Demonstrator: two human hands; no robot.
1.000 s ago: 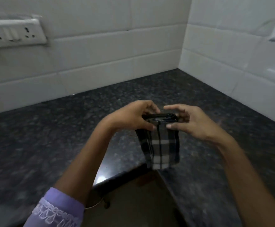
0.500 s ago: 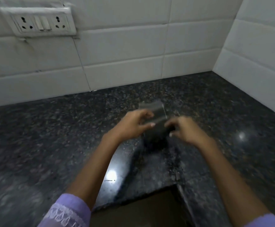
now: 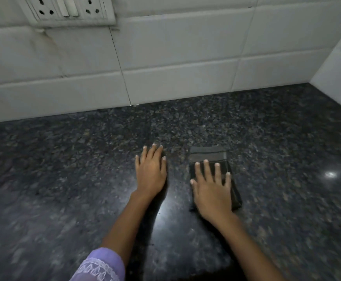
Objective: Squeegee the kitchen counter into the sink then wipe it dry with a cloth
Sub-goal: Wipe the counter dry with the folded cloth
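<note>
A folded dark checked cloth [image 3: 207, 156] lies flat on the black speckled granite counter [image 3: 64, 179], right of centre. My right hand [image 3: 212, 187] presses flat on the cloth's near half, fingers spread; its far end shows beyond my fingertips. My left hand [image 3: 151, 171] rests palm down on the bare counter just left of the cloth, fingers slightly apart and holding nothing. No squeegee or sink is in view.
White tiled walls [image 3: 175, 57] meet the counter at the back and at the right, forming a corner at the far right. A white socket plate [image 3: 70, 9] is fixed to the back wall at top left. A light glare [image 3: 330, 174] shines on the counter's right side.
Both hands held the folded cloth in the air; now it lies on the counter under my right palm, and my left hand has let go and rests flat beside it. The view moved closer to the wall.
</note>
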